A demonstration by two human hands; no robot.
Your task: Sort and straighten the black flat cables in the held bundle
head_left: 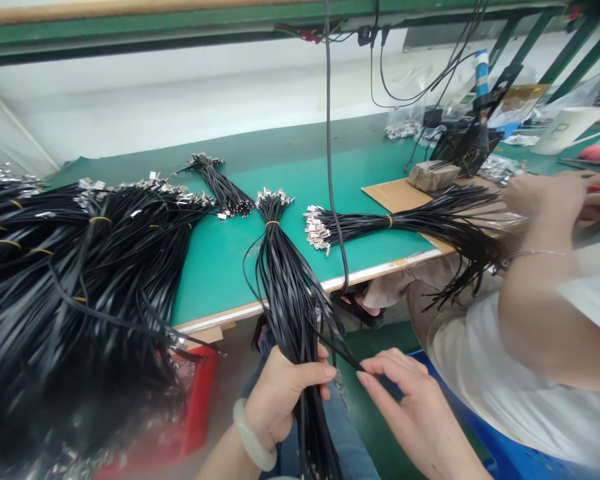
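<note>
A bundle of black cables [285,280] runs from the green tabletop over its front edge toward my lap. Its silvery connector ends lie on the table, and a yellow tie binds it just below them. My left hand [280,383] is wrapped round the lower part of the bundle. To the right, my right hand [413,397] pinches a few black cable strands between thumb and forefinger, drawn sideways away from the rest. The lower ends of the bundle run out of view at the bottom.
A large pile of tied cable bundles [105,267] covers the left, above a red bin [200,400]. A smaller bundle [225,183] lies behind; another [380,223] lies right. A hanging cord [329,133] crosses the table [215,267]. A co-worker's arm [535,267] is close on the right.
</note>
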